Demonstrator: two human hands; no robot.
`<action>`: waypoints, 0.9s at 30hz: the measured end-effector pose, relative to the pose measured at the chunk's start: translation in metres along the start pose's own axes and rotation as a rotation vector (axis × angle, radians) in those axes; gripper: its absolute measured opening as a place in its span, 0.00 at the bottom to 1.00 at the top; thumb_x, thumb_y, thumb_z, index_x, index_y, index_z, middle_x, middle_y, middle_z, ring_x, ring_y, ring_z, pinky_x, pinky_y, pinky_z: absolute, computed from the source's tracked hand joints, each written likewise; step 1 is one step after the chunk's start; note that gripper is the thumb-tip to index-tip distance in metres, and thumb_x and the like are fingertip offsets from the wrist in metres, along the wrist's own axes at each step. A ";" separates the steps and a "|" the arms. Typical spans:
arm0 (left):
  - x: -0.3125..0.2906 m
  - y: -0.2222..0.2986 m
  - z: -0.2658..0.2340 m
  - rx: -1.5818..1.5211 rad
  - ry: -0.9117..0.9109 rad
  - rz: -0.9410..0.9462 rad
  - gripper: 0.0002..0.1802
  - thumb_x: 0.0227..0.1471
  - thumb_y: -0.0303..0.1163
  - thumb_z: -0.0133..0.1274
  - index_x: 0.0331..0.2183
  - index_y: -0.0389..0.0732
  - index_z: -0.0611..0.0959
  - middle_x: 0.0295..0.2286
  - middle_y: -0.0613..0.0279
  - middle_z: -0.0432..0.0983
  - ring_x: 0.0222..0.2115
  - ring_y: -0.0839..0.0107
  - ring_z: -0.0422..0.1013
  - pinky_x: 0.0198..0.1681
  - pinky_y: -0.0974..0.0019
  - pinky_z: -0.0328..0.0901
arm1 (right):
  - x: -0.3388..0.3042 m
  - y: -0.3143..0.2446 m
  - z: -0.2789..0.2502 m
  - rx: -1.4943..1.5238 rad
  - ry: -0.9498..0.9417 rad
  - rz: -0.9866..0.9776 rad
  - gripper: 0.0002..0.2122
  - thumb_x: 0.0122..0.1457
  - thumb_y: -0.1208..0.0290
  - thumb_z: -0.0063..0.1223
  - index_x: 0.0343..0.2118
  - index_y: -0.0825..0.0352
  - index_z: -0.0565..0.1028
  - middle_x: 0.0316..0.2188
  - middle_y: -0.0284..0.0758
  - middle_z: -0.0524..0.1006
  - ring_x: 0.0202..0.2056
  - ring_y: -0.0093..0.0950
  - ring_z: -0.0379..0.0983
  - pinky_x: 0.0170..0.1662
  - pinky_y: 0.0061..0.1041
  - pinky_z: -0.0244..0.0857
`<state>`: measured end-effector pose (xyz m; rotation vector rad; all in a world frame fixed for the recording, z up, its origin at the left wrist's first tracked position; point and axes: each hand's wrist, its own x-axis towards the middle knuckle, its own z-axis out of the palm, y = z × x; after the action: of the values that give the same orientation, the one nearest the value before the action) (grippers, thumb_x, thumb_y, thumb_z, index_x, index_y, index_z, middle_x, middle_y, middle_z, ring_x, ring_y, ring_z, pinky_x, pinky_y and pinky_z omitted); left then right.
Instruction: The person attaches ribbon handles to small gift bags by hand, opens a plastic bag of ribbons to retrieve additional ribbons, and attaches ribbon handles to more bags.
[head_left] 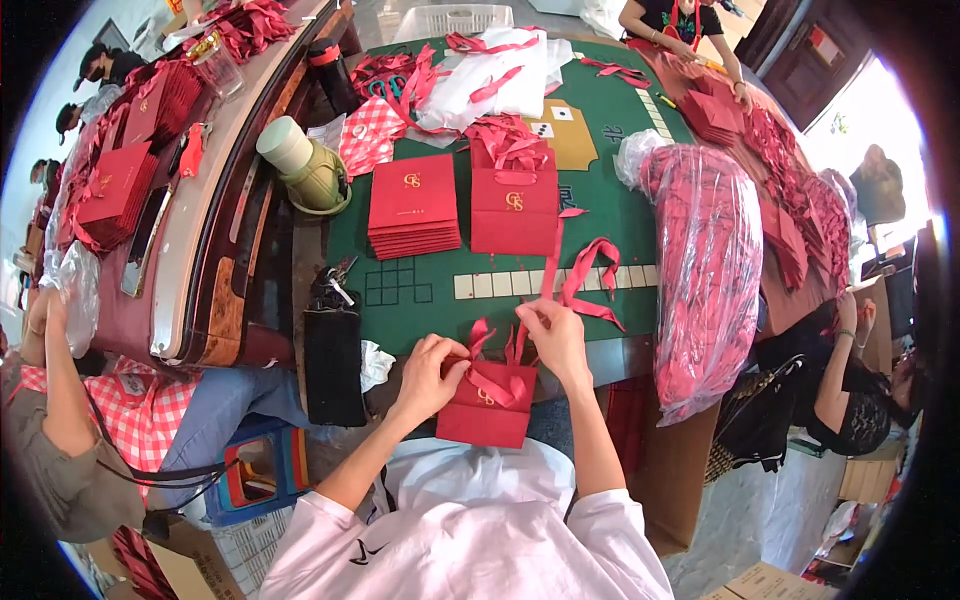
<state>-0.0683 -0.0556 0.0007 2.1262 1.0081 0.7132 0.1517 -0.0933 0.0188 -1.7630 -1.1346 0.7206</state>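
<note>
A small red paper gift bag [487, 425] with a gold emblem is at the table's near edge, close to my body. Red ribbon [496, 384] runs through its top and loops across its front. At the bag's upper left, my left hand [431, 375] pinches the ribbon between thumb and fingers. My right hand [556, 338] is above the bag's right side, its fingertips closed on a ribbon end. Further off lie a stack of flat red bags [413, 205] and another red bag [514, 215] topped with bunched ribbon [507, 143]. A loose ribbon [590, 272] curls beyond my right hand.
On the green table [395, 318] are a plastic-wrapped red bundle [702, 270], a green-lidded jar [302, 168], a black tumbler [331, 75], keys [340, 280] and white plastic sheets [505, 85]. A black pouch [334, 365] hangs at the edge. Other people work at both sides.
</note>
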 end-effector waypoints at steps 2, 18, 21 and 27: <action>0.001 -0.001 0.001 0.020 -0.003 -0.032 0.09 0.44 0.27 0.63 0.32 0.40 0.81 0.31 0.58 0.72 0.34 0.58 0.71 0.39 0.59 0.66 | -0.007 0.000 0.001 -0.256 0.015 -0.067 0.10 0.54 0.65 0.63 0.30 0.67 0.81 0.23 0.42 0.80 0.25 0.36 0.78 0.30 0.32 0.69; 0.029 0.004 0.038 -0.025 0.111 -0.046 0.06 0.49 0.27 0.61 0.30 0.37 0.82 0.22 0.62 0.76 0.24 0.69 0.73 0.30 0.65 0.68 | -0.031 0.013 0.019 0.184 0.018 0.091 0.06 0.57 0.75 0.59 0.34 0.71 0.77 0.25 0.37 0.79 0.27 0.26 0.78 0.33 0.25 0.71; 0.030 0.001 0.040 -0.439 0.019 -0.300 0.05 0.53 0.26 0.58 0.32 0.35 0.82 0.24 0.66 0.78 0.24 0.79 0.73 0.28 0.73 0.67 | -0.032 0.024 0.023 0.254 -0.057 0.114 0.08 0.59 0.73 0.57 0.38 0.72 0.78 0.27 0.36 0.81 0.30 0.21 0.77 0.35 0.23 0.71; 0.028 0.001 0.045 -0.439 0.013 -0.261 0.04 0.55 0.26 0.57 0.33 0.35 0.82 0.25 0.69 0.79 0.25 0.84 0.71 0.29 0.77 0.66 | -0.033 0.017 0.027 0.358 -0.060 0.133 0.06 0.61 0.76 0.56 0.38 0.73 0.78 0.27 0.26 0.77 0.28 0.12 0.70 0.31 0.14 0.64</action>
<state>-0.0209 -0.0486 -0.0213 1.5831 1.0051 0.7400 0.1232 -0.1163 -0.0082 -1.5282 -0.8683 0.9970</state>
